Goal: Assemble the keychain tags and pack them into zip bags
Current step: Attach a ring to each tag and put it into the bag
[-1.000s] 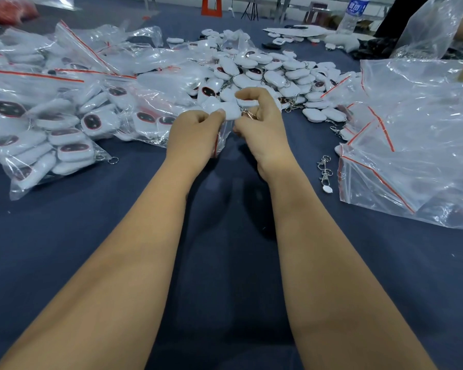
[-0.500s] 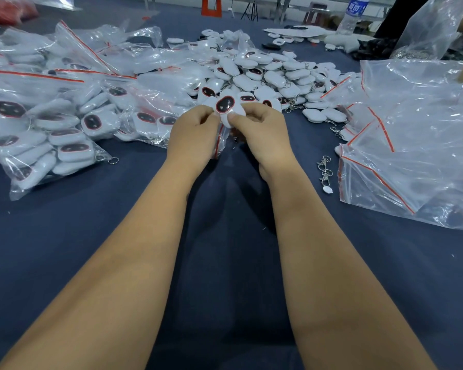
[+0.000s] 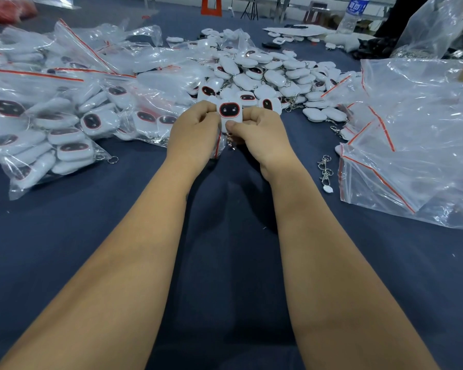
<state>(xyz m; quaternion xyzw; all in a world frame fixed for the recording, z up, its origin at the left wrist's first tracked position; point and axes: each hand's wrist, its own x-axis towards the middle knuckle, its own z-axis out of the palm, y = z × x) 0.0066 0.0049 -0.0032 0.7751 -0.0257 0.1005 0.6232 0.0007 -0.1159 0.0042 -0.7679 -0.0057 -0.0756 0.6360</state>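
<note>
A white keychain tag (image 3: 230, 113) with a black, red-rimmed face stands upright between my two hands, face toward me. My left hand (image 3: 191, 132) pinches its left edge and my right hand (image 3: 259, 134) pinches its lower right edge with thumb and fingers. A small metal ring or clasp (image 3: 231, 144) hangs below the tag, partly hidden. A clear zip bag edge with a red strip (image 3: 217, 145) lies under my left hand. Behind the hands spreads a pile of loose white tags (image 3: 267, 73).
Filled zip bags of tags (image 3: 51, 124) cover the left of the dark blue table (image 3: 64, 236). Empty clear zip bags (image 3: 412, 145) lie heaped at the right. Loose metal clasps (image 3: 325, 169) lie beside them. A water bottle (image 3: 352, 14) stands at the far edge.
The tag has been turned from edge-on to face-up toward me and drawn slightly nearer. My right hand dropped from above the tag to its lower right edge.
</note>
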